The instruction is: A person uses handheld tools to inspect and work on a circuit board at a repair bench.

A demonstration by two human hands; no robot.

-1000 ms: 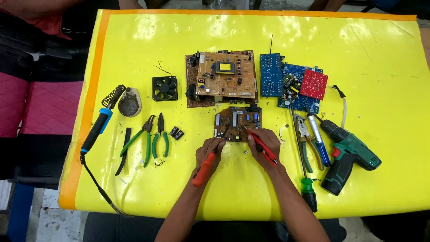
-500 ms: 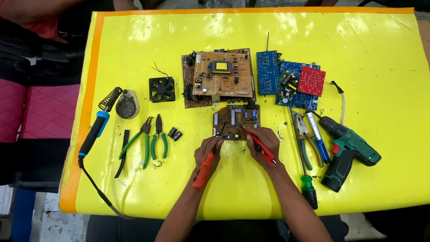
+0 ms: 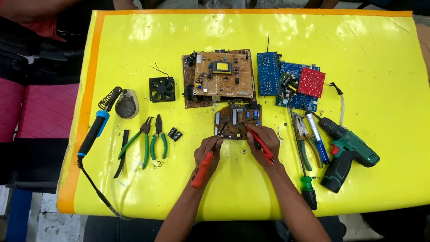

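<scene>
While each grip clenches a red tool, left hand (image 3: 207, 152) and right hand (image 3: 264, 142) sit just below the small brown circuit board (image 3: 236, 122); both tips touch it

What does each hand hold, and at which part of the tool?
The left hand holds a red-handled tool near the front of its handle. The right hand holds slim red-handled pliers around the handles, tips at the small brown circuit board.

No packages, labels, signs or screens — none.

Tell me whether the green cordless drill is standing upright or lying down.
Lying down: the green cordless drill rests on its side on the yellow table cover.
</scene>
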